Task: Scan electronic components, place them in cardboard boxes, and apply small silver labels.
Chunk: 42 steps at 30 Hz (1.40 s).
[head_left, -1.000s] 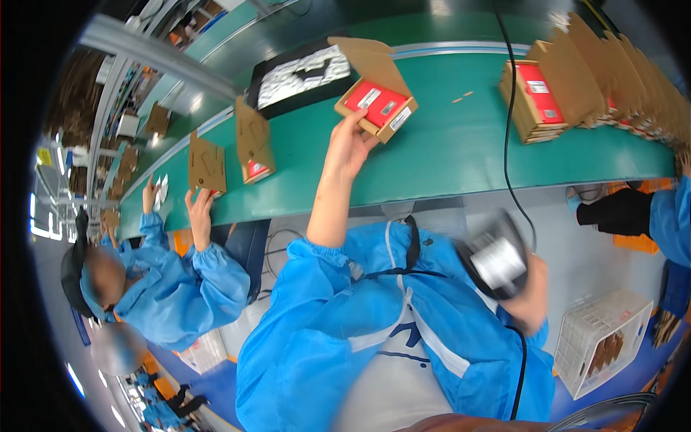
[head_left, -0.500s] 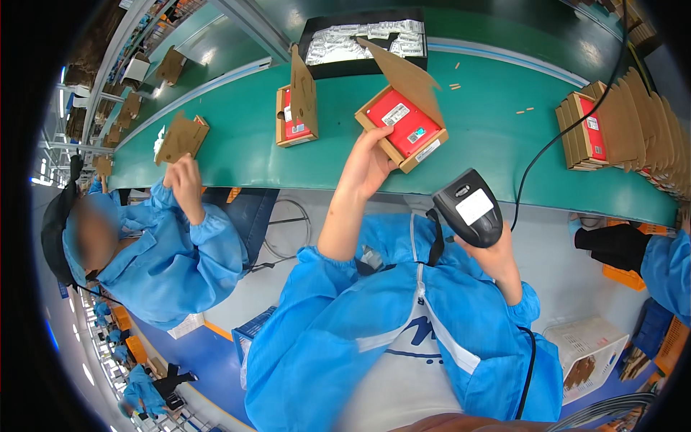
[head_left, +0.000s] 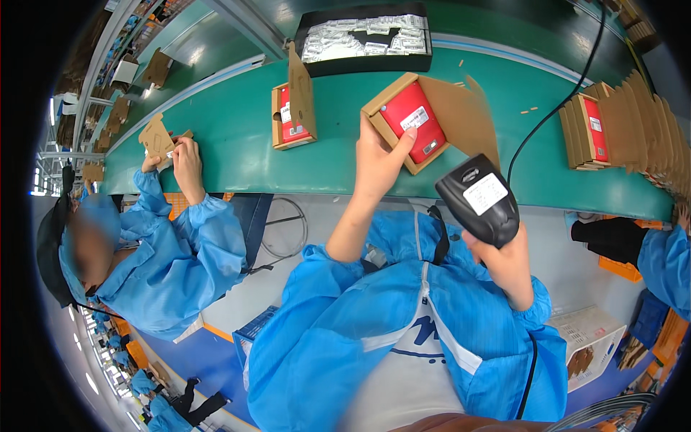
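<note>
The left hand [head_left: 381,160], half-closed, grips the box [head_left: 461,111], likely light, stiff, best held by its sides; right of the box, the right hand [head_left: 508,265] wraps a scanner [head_left: 484,198]

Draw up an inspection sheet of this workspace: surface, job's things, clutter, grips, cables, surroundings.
Surface: long green worktop.
Job's things: open brown cardboard box with a flat red pack inside; black handheld scanner with white label.
Clutter: thin tan scraps; black open-topped box of white packets; row of open brown boxes at right.
Grips: left grip holds the cardboard box, thumb on the pack; right grip holds the scanner.
Cables: thin black cable, passing behind the scanner.
Surroundings: co-worker in blue at left; white plastic crate at lower right.
</note>
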Each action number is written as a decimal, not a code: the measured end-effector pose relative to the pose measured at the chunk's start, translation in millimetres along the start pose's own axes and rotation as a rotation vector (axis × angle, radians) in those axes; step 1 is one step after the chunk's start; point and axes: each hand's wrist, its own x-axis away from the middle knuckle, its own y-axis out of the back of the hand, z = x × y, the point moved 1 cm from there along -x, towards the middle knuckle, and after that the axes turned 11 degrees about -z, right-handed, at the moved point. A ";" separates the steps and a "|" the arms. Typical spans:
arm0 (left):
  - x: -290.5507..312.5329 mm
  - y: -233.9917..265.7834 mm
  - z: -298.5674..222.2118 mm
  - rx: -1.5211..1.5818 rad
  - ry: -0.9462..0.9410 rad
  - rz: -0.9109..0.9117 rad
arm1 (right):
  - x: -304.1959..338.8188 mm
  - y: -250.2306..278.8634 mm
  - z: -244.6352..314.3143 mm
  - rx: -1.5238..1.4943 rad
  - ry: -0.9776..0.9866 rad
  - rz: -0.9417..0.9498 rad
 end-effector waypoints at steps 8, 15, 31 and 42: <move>-0.4 5.4 1.0 -0.088 -0.001 -0.024 | -8.9 -4.1 2.0 0.009 -0.193 0.087; -36.4 -21.9 6.2 -0.815 0.002 0.144 | -0.6 11.9 -16.5 -0.014 -0.053 0.033; -240.0 -47.1 38.2 -1.429 -0.058 0.494 | -3.5 37.1 -28.0 -0.078 -0.028 -0.076; -195.8 -8.5 -15.5 -0.660 -0.140 0.097 | -19.4 28.1 -21.9 -0.099 -0.080 0.001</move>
